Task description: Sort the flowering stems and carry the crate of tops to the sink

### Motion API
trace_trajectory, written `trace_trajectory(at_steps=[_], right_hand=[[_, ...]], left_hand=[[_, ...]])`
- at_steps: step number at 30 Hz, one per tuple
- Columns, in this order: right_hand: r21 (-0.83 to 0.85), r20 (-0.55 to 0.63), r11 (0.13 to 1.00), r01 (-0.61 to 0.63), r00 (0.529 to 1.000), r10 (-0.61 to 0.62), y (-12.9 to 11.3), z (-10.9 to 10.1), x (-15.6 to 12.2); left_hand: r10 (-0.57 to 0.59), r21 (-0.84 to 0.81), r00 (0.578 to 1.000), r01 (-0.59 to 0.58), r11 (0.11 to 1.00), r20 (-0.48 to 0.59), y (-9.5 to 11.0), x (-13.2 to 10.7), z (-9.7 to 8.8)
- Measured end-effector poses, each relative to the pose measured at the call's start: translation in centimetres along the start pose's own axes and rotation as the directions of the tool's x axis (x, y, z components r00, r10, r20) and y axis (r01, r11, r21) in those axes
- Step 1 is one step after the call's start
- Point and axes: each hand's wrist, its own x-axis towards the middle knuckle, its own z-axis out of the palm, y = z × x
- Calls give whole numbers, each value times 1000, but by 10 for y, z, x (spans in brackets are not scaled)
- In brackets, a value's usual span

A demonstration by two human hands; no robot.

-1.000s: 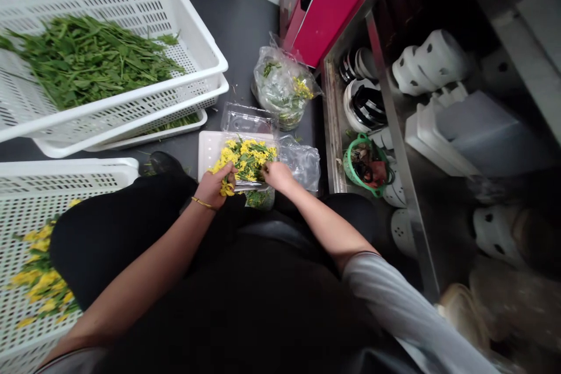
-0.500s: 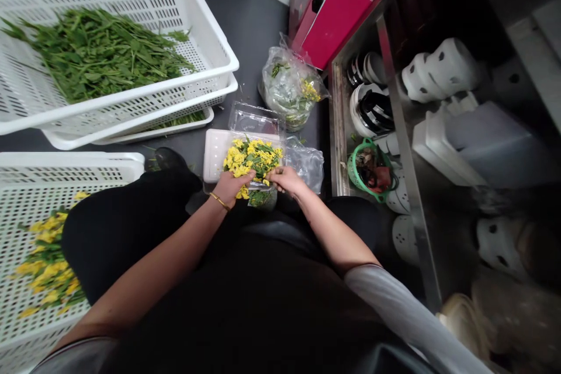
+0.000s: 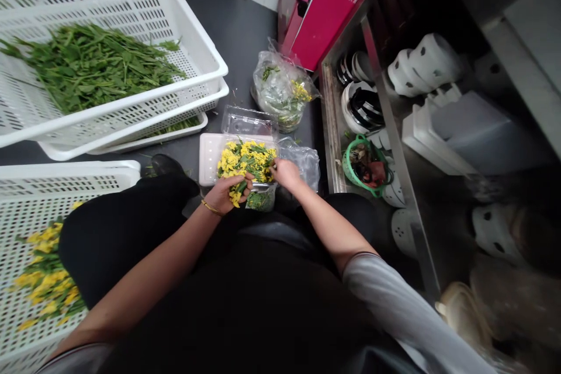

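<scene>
Dark grey floor (image 3: pixel 245 23) runs under everything, seen from above by a person crouched in black trousers. At the far left, low down, a white slotted crate (image 3: pixel 65 187) holds a scatter of yellow blossoms (image 3: pixel 41 280) along its left side. Above it a stack of white crates (image 3: pixel 131 105) is tipped toward the viewer, the top one heaped with cut green stems (image 3: pixel 87 64).

Toward the middle, the left hand (image 3: pixel 228 191), a thin gold bracelet (image 3: pixel 210 207) at its wrist, is curled shut on a small clump of the yellow flowers (image 3: pixel 248 159), fingers wrapped under the stalks at the near edge of the pile. The flowers are heaped in a clear plastic box (image 3: pixel 259 194) whose near end shows between the two hands, and the pile spreads over a white tray (image 3: pixel 209 155) lying on the floor just behind it. A clear empty lid or punnet (image 3: pixel 248 121) sits just beyond the tray.

The right hand (image 3: pixel 284 172) is at the right edge of the same pile, fingers drawn together and pinching into the flowers; just what it grips is hidden by the blossoms. Crumpled clear film (image 3: pixel 304 160) lies just beside it, and farther back stands a clear bag (image 3: pixel 280 90) of green and yellow trimmings.

To the right, a magenta cabinet (image 3: pixel 328 6) meets a steel shelf (image 3: pixel 333 128) carrying a small green basket (image 3: pixel 366 165), striped bowls (image 3: pixel 362 105) and white perforated clogs (image 3: pixel 425 61).
</scene>
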Motion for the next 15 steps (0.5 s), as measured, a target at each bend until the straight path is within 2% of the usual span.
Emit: trace_trajectory(at_steps=[3,5,9,15], right_hand=[[-148,96,989,21,995,-7,-16,10,21],[-195,114,979,61,993,-39,-18,15,27],[-256,131,960,117,988,-86,-8,16,27],[-284,122,934,217,974,-190,-11,17,27]], left_hand=[[61,40,995,-58,998,-78,-2,2,3],[91,67,994,-86,994,-67,-2,2,5],[99,87,995,-97,992,-24,-1,4,9],[119,108,988,-108,988,-100,-4,6,10]])
